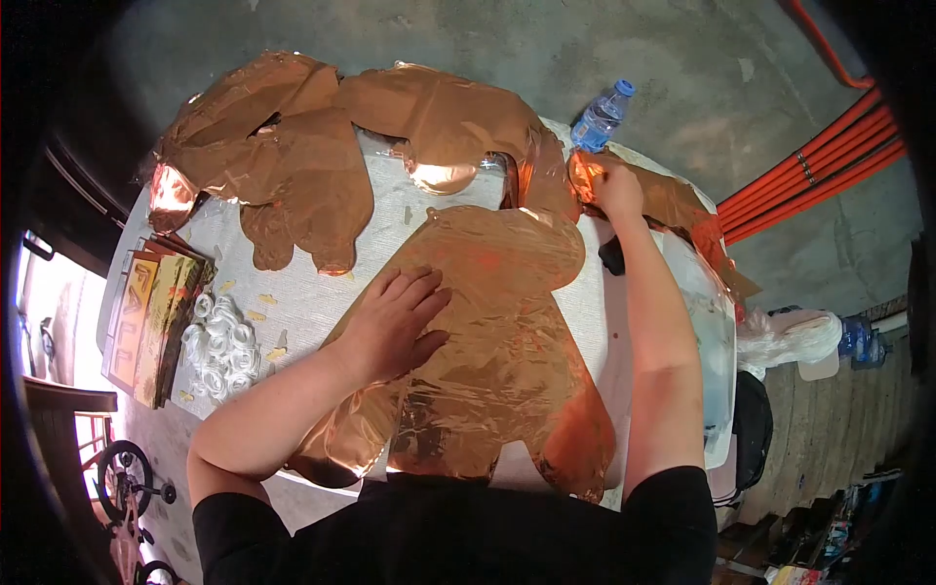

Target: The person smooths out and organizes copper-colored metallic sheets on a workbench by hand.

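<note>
Several flat, copper-coloured foil balloons lie over the table. In front of me a large foil balloon (497, 361) with rounded lobes hangs over the near edge, its surface wrinkled and shiny. On its left part rests my left hand (405, 317), palm down with the fingers stretched out. My right hand (618, 193) is at the far right, its fingers closed on the crumpled, shiny end of another foil balloon (668, 195). More foil balloons, one at the far left (302, 166) and one at the back (448, 107), lie partly overlapping. My right fingertips are partly hidden.
A water bottle (602, 115) with a blue cap stands at the back edge. White ribbon rolls (222, 346) and printed packs (151, 322) lie at the left of the white table (390, 210). A clear plastic box (717, 336) is at the right, near orange pipes (819, 171).
</note>
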The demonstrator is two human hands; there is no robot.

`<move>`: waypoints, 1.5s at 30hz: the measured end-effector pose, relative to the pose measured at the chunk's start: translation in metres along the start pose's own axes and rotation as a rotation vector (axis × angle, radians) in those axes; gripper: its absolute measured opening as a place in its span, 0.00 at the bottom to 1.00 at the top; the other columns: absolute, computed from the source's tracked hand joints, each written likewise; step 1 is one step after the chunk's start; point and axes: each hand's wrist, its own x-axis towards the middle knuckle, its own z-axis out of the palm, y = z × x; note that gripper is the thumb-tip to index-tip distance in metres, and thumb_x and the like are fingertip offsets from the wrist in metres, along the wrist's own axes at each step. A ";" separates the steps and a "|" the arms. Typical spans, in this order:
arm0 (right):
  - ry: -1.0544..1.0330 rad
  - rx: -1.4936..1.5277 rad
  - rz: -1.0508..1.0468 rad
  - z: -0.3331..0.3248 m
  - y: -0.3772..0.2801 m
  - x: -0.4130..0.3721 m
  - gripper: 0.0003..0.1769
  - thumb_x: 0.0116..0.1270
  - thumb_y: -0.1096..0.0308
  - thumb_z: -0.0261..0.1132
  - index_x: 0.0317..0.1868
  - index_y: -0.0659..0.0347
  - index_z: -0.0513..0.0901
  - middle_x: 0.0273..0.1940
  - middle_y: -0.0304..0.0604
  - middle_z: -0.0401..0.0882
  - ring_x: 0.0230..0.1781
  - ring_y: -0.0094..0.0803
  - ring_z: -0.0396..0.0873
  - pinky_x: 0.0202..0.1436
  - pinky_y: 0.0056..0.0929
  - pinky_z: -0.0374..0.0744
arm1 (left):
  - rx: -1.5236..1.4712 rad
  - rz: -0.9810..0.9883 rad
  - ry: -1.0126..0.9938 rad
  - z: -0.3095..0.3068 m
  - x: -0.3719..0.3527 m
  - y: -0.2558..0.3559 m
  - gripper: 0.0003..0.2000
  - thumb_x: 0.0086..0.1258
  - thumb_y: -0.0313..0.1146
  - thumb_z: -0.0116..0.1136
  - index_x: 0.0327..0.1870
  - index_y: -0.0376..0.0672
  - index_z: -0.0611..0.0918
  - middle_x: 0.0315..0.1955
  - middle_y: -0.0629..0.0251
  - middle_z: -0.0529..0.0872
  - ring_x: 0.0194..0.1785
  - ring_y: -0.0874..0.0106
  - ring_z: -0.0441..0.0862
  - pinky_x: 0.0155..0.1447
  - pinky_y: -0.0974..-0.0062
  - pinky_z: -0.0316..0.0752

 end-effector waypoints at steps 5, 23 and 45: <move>0.023 0.256 0.163 0.005 0.016 0.001 0.13 0.56 0.63 0.59 0.36 0.62 0.83 0.35 0.56 0.81 0.39 0.51 0.80 0.43 0.44 0.78 | 0.016 -0.002 -0.010 -0.002 -0.001 0.001 0.23 0.58 0.40 0.60 0.53 0.41 0.74 0.56 0.58 0.72 0.63 0.62 0.65 0.66 0.62 0.57; -0.229 -0.174 0.087 -0.006 -0.032 0.013 0.15 0.61 0.66 0.57 0.47 0.59 0.78 0.45 0.53 0.81 0.43 0.47 0.81 0.45 0.44 0.79 | -0.018 -0.020 -0.039 0.000 -0.001 0.000 0.25 0.59 0.39 0.59 0.57 0.39 0.73 0.57 0.54 0.71 0.64 0.58 0.65 0.68 0.60 0.56; -0.032 0.318 0.336 0.019 -0.002 0.020 0.28 0.62 0.45 0.54 0.43 0.64 0.82 0.43 0.62 0.79 0.48 0.56 0.77 0.52 0.46 0.74 | 0.001 -0.014 -0.024 0.001 -0.001 0.000 0.24 0.57 0.39 0.62 0.55 0.39 0.74 0.56 0.54 0.72 0.64 0.59 0.65 0.67 0.59 0.56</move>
